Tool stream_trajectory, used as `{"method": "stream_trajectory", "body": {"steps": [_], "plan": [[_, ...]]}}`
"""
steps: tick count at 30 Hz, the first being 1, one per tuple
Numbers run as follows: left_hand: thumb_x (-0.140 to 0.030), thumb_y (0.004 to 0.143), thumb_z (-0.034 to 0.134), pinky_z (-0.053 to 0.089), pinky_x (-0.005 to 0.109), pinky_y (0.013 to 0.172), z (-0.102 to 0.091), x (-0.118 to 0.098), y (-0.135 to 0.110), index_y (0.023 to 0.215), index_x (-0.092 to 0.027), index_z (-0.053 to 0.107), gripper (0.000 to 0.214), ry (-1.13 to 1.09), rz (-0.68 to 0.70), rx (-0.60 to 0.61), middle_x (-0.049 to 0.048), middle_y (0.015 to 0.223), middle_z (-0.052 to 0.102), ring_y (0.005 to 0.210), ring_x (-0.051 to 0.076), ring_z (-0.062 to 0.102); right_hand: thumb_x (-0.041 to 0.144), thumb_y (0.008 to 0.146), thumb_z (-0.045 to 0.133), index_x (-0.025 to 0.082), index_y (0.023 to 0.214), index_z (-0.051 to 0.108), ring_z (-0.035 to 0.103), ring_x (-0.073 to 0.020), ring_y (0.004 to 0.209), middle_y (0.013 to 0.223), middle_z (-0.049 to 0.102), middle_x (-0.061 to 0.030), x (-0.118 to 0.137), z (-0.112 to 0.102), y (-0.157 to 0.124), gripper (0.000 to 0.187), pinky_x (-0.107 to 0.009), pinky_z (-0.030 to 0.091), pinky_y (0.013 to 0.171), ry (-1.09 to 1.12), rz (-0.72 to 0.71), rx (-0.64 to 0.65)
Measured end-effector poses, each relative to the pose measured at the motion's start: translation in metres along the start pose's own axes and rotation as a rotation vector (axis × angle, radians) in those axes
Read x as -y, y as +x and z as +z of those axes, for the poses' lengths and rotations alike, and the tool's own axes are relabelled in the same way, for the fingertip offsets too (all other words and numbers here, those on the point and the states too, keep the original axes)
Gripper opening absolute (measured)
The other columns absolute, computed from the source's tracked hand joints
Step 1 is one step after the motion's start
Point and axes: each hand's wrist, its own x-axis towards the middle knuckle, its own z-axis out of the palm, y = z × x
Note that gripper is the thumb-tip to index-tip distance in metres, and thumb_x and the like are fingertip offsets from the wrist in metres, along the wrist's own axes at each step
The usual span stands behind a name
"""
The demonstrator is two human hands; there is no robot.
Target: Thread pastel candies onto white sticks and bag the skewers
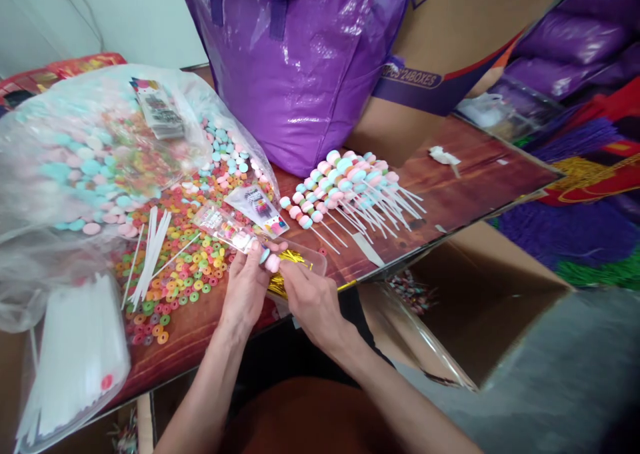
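Observation:
Near the table's front edge, my left hand (246,284) is closed around a small clear printed bag (220,226). A candy skewer (273,263) with pink, white and blue pieces lies partly inside the bag. My right hand (311,297) is closed at the skewer's lower end, its fingers hiding the stick. Just beyond my hands lies another printed bag (259,209), flat on the candies. Below the fingers is a clear tray (317,262) with gold twist ties (293,261). To the right, finished-looking candy skewers (345,181) are stacked with white sticks pointing toward me.
Loose ring candies (200,267) spread over the table on the left, beside white sticks (153,257) and a bag of sticks (75,347). Behind are a large plastic bag of candies (90,161), a purple bag (300,74) and a carton (440,34). An open box (465,307) stands below right.

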Motion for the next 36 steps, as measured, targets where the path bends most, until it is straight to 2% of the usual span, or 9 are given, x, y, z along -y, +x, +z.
{"method": "stream_trajectory", "body": {"steps": [4, 9, 13, 18, 21, 23, 26, 32, 36], "plan": [[-0.034, 0.081, 0.077, 0.053, 0.025, 0.07, -0.001, -0.012, 0.002, 0.086, -0.016, 0.067, 0.021, -0.077, -0.093, 0.001, 0.0042, 0.087, 0.071, 0.093, 0.02, 0.071, 0.025, 0.097, 0.045, 0.018, 0.08, 0.064, 0.052, -0.0116, 0.063, 0.07, 0.06, -0.0007, 0.002, -0.008, 0.001, 0.026, -0.023, 0.038, 0.06, 0.487, 0.191, 0.119], [-0.044, 0.082, 0.073, 0.054, 0.024, 0.067, 0.004, -0.017, 0.0, 0.089, -0.021, 0.065, 0.026, -0.121, -0.123, 0.008, 0.0014, 0.087, 0.068, 0.099, 0.021, 0.07, 0.04, 0.084, 0.067, 0.017, 0.08, 0.061, 0.019, -0.0029, 0.037, 0.046, 0.034, 0.0122, 0.002, -0.012, 0.005, 0.024, -0.019, 0.013, 0.038, 1.31, 0.684, 0.376], [-0.047, 0.083, 0.072, 0.052, 0.02, 0.063, 0.005, -0.014, -0.002, 0.088, -0.021, 0.064, 0.028, -0.096, -0.099, 0.03, 0.0014, 0.087, 0.066, 0.095, 0.018, 0.07, 0.035, 0.075, 0.077, 0.015, 0.08, 0.063, 0.016, 0.0008, 0.032, 0.045, 0.038, 0.0137, 0.003, -0.01, 0.009, 0.025, -0.016, 0.012, 0.036, 1.633, 0.823, 0.497], [-0.043, 0.082, 0.074, 0.045, 0.018, 0.053, 0.003, -0.012, -0.002, 0.09, -0.018, 0.067, 0.028, -0.044, -0.075, 0.122, 0.0012, 0.081, 0.064, 0.09, 0.018, 0.07, 0.039, 0.078, 0.073, 0.017, 0.079, 0.063, 0.018, -0.0011, 0.034, 0.045, 0.037, 0.0128, 0.009, -0.006, 0.011, 0.024, -0.018, 0.013, 0.036, 1.445, 0.779, 0.291], [-0.04, 0.083, 0.074, 0.05, 0.019, 0.062, 0.003, -0.01, -0.001, 0.085, -0.016, 0.068, 0.025, 0.004, -0.05, 0.142, 0.0012, 0.079, 0.065, 0.091, 0.018, 0.07, 0.035, 0.088, 0.062, 0.017, 0.075, 0.064, 0.039, -0.0063, 0.045, 0.053, 0.048, 0.006, 0.013, 0.0, 0.009, 0.022, -0.02, 0.032, 0.044, 1.009, 0.506, 0.051], [-0.041, 0.084, 0.072, 0.053, 0.024, 0.074, 0.004, -0.007, -0.002, 0.083, -0.015, 0.068, 0.026, 0.041, -0.029, 0.126, 0.002, 0.08, 0.068, 0.092, 0.019, 0.071, 0.027, 0.093, 0.054, 0.017, 0.078, 0.066, 0.056, -0.0119, 0.063, 0.069, 0.062, -0.001, 0.014, 0.006, 0.006, 0.022, -0.025, 0.046, 0.061, 0.703, 0.275, -0.076], [-0.045, 0.084, 0.07, 0.054, 0.031, 0.087, 0.008, -0.001, -0.005, 0.086, -0.016, 0.069, 0.029, 0.079, 0.003, 0.043, 0.0036, 0.083, 0.072, 0.095, 0.021, 0.071, 0.019, 0.096, 0.044, 0.018, 0.089, 0.069, 0.066, -0.0186, 0.083, 0.087, 0.071, -0.0084, 0.013, 0.016, 0.003, 0.025, -0.032, 0.052, 0.08, 0.428, 0.065, -0.165], [-0.061, 0.078, 0.07, 0.054, 0.037, 0.094, 0.004, -0.005, -0.008, 0.093, -0.014, 0.07, 0.049, 0.113, -0.054, 0.016, 0.0113, 0.096, 0.076, 0.104, 0.025, 0.07, 0.022, 0.096, 0.047, 0.02, 0.087, 0.068, 0.064, -0.0167, 0.082, 0.086, 0.07, -0.0045, 0.008, 0.006, 0.01, 0.023, -0.029, 0.051, 0.08, 0.535, 0.108, -0.118], [-0.066, 0.079, 0.065, 0.055, 0.037, 0.093, -0.003, -0.019, 0.001, 0.104, -0.016, 0.069, 0.056, 0.123, -0.026, 0.007, 0.0124, 0.107, 0.075, 0.104, 0.025, 0.071, 0.03, 0.094, 0.053, 0.018, 0.076, 0.063, 0.053, -0.0125, 0.067, 0.071, 0.059, 0.0004, 0.004, -0.008, 0.016, 0.023, -0.023, 0.044, 0.062, 0.704, 0.257, 0.039]]}}
